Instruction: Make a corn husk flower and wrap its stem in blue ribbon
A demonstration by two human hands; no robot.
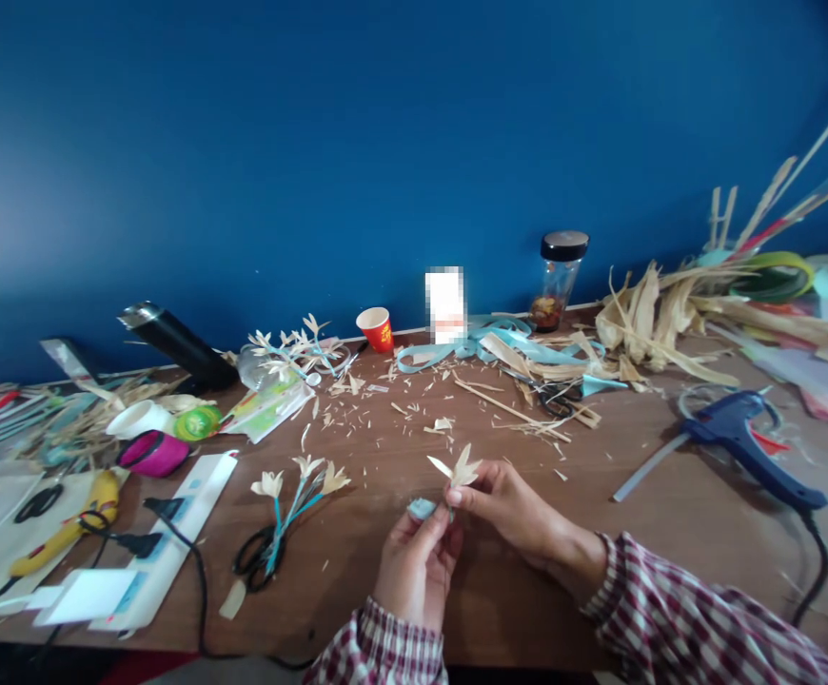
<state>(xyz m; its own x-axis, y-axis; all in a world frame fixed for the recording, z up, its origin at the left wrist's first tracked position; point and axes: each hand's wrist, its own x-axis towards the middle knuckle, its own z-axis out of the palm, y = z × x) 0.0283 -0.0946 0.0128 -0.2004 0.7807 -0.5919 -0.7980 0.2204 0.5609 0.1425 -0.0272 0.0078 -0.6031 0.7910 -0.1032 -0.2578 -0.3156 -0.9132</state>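
Note:
A cream husk flower (464,470) with pointed petals is pinched at its base between the thumb and fingers of my right hand (521,509). Close beside it, my left hand (418,566) is closed, with a light-blue roll of tape (421,509) showing between its thumb and fingers. The left thumb tip meets the base of the flower; the stem is mostly hidden by my fingers. To the left, several finished flowers (306,466) on blue stems lie across black-handled scissors (258,557) on the brown table (357,609).
A blue glue gun (742,438) lies at right with its cord. Husks (646,314), blue ribbon (506,333) and a glass jar (558,281) are behind. At left are a power strip (178,533), yellow tool (75,528), black bottle (178,342) and red paper cup (375,329).

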